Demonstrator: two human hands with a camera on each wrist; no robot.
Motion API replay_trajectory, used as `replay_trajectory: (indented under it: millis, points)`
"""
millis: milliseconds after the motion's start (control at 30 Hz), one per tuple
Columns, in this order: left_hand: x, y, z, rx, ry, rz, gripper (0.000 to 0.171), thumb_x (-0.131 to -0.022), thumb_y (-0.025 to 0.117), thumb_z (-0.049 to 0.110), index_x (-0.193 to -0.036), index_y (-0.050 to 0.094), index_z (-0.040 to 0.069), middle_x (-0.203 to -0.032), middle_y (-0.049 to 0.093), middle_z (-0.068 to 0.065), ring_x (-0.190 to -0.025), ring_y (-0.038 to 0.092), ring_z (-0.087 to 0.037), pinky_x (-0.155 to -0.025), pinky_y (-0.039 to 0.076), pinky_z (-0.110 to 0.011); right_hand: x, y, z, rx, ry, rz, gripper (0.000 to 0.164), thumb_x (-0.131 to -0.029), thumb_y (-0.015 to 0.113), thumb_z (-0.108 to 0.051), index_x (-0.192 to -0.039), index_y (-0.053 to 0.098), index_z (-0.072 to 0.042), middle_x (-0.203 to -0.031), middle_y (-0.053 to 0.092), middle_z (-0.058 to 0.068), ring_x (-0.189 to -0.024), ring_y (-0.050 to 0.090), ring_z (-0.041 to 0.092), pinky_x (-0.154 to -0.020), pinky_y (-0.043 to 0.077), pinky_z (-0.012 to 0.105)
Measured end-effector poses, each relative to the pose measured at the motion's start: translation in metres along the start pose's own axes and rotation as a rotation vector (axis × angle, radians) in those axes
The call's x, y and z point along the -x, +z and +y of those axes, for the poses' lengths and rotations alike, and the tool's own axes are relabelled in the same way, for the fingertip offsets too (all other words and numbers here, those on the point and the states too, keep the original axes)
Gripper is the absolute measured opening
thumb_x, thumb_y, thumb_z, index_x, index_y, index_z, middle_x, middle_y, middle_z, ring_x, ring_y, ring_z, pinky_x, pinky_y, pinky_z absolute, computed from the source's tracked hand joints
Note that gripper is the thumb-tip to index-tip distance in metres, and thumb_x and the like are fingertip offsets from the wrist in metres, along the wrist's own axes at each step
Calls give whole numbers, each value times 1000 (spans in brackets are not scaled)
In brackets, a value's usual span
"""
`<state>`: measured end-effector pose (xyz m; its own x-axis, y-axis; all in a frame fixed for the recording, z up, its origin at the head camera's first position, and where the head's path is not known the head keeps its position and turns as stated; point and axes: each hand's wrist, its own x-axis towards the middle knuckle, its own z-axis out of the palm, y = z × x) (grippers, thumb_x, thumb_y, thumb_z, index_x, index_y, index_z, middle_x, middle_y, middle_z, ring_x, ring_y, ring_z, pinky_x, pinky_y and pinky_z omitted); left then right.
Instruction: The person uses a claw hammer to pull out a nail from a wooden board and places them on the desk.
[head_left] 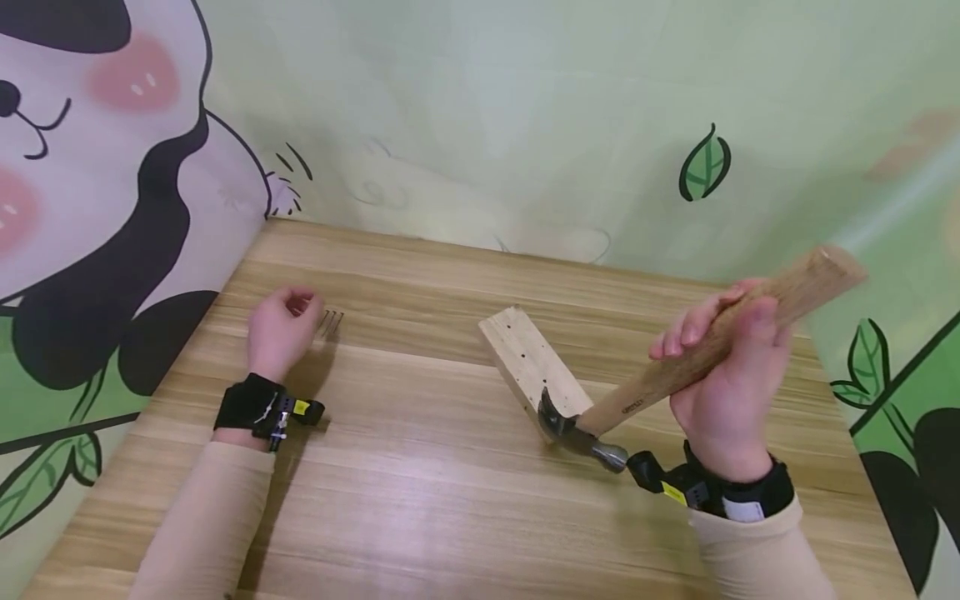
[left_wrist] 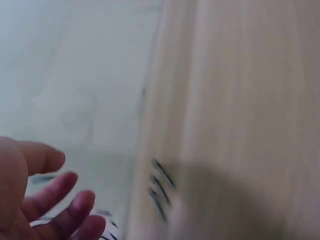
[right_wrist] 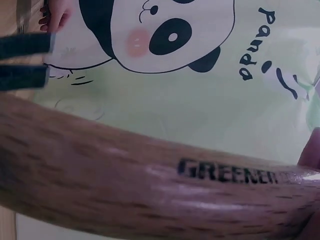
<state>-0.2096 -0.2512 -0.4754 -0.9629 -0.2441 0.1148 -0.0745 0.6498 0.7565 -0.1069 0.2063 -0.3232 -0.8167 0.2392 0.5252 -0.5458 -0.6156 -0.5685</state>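
Note:
My right hand [head_left: 727, 404] grips a claw hammer [head_left: 663, 373] by its wooden handle, the handle's butt raised to the upper right. Its dark metal head [head_left: 573, 435] is over the near end of a pale wood block [head_left: 531, 357], which has a row of small dark spots along its top; whether they touch I cannot tell. In the right wrist view the handle [right_wrist: 120, 165] fills the lower part, claw prongs at left. My left hand [head_left: 281, 333] is beside three thin nails [left_wrist: 160, 190] lying on the table, its fingers [left_wrist: 75, 210] loosely bent and holding nothing.
A wood-grain table [head_left: 405, 500] lies under both hands. Panels printed with pandas and leaves [head_left: 480, 125] rise along its back and sides. Each wrist wears a black strap with a small camera [head_left: 303, 410].

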Motion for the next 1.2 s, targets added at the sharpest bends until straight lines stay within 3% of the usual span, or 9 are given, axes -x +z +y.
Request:
replay_trajectory:
  millis: [200, 300, 433, 600, 800, 1000, 1200]
  points:
    - [10, 6, 38, 88, 218, -61, 30, -107, 66, 23, -125, 73, 0, -113, 71, -17, -104, 63, -30, -80, 44, -35, -17, -24, -6, 159, 121, 5, 39, -106, 69, -33, -102, 51, 1, -63, 53, 13, -50, 53, 22, -49, 56, 34]
    - [17, 9, 55, 93, 312, -106, 30, -107, 67, 23, -126, 73, 1, -117, 71, -15, -108, 63, -28, -79, 46, -34, -31, -43, -8, 246, 234, 32, 32, -111, 60, -34, -106, 52, -3, -67, 52, 7, -53, 49, 18, -53, 54, 30]
    - [28, 11, 73, 97, 392, -164, 29, -106, 68, 21, -127, 73, 2, -120, 71, -13, -110, 63, -28, -81, 49, -36, -48, -78, -7, 320, 401, 93, 33, -111, 57, -39, -114, 49, -7, -72, 50, 3, -58, 49, 14, -58, 54, 27]
    - [35, 15, 86, 114, 442, -207, 26, -106, 70, 17, -127, 73, 2, -118, 72, -13, -109, 64, -30, -83, 49, -40, -61, -123, -2, 339, 520, 199, 35, -110, 58, -42, -119, 47, -10, -76, 48, 1, -62, 49, 13, -59, 52, 26]
    - [34, 21, 85, 126, 460, -218, 24, -105, 70, 15, -126, 73, 3, -114, 72, -11, -105, 65, -28, -81, 50, -40, -63, -164, 1, 333, 591, 298, 35, -110, 59, -43, -120, 46, -12, -78, 48, 1, -63, 50, 13, -59, 51, 26]
    - [35, 26, 84, 119, 470, -230, 24, -106, 69, 19, -125, 73, 4, -114, 72, -8, -104, 64, -23, -80, 51, -36, -62, -188, -4, 267, 663, 391, 39, -107, 61, -46, -119, 46, -12, -79, 48, 0, -63, 50, 12, -58, 51, 26]
    - [37, 30, 86, 117, 476, -244, 25, -107, 69, 21, -124, 73, 4, -113, 72, -6, -102, 63, -20, -78, 51, -38, -65, -204, -7, 229, 750, 431, 33, -109, 59, -43, -117, 46, -13, -84, 49, 2, -66, 53, 13, -62, 54, 26]
